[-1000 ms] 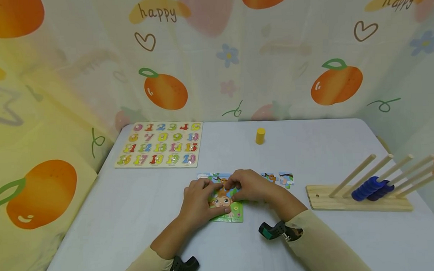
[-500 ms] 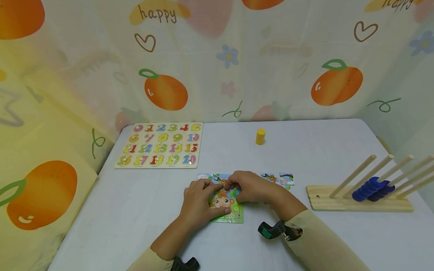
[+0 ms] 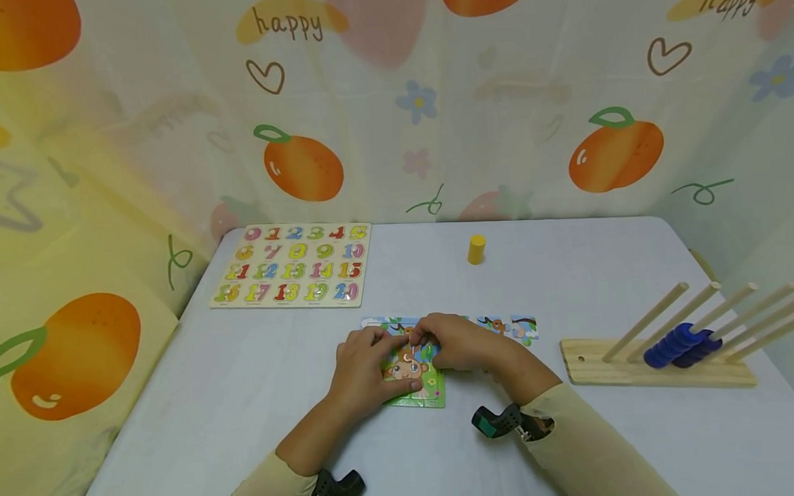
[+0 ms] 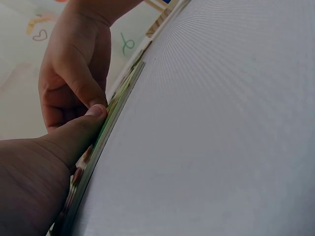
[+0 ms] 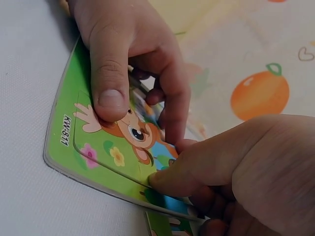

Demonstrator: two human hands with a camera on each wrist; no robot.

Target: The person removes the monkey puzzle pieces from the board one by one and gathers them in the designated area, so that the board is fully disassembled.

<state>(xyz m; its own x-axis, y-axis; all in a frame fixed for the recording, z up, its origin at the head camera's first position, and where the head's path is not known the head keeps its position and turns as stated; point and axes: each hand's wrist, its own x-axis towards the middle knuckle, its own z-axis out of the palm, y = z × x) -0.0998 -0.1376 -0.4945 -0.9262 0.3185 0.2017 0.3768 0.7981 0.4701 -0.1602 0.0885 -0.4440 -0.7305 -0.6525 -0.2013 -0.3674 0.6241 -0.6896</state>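
Observation:
A picture puzzle board (image 3: pixel 431 398) with a cartoon monkey lies in front of me; the right wrist view shows its green border marked "KW-811". My left hand (image 3: pixel 362 366) spans its left side, its thumb (image 5: pixel 110 96) laid flat across the monkey and its fingers arched over the far part. From the right, my right hand (image 3: pixel 462 340) reaches over the board. Its thumb (image 5: pixel 170 177) and index finger are set around a blue and green puzzle piece (image 5: pixel 168 160) at the board's right part, other fingers curled below. Both hands hide much of the picture.
Loose puzzle pieces (image 3: pixel 524 327) lie just right of the board. A number board (image 3: pixel 292 262) is at the back left, a yellow cylinder (image 3: pixel 476 249) at the back. A wooden peg stand (image 3: pixel 657 374) with blue beads stands at the right, and a printed curtain (image 3: pixel 498 149) borders the table.
My right thumb has drawn slightly to the right over the board. The left hand, the board and the other things have stayed in place.

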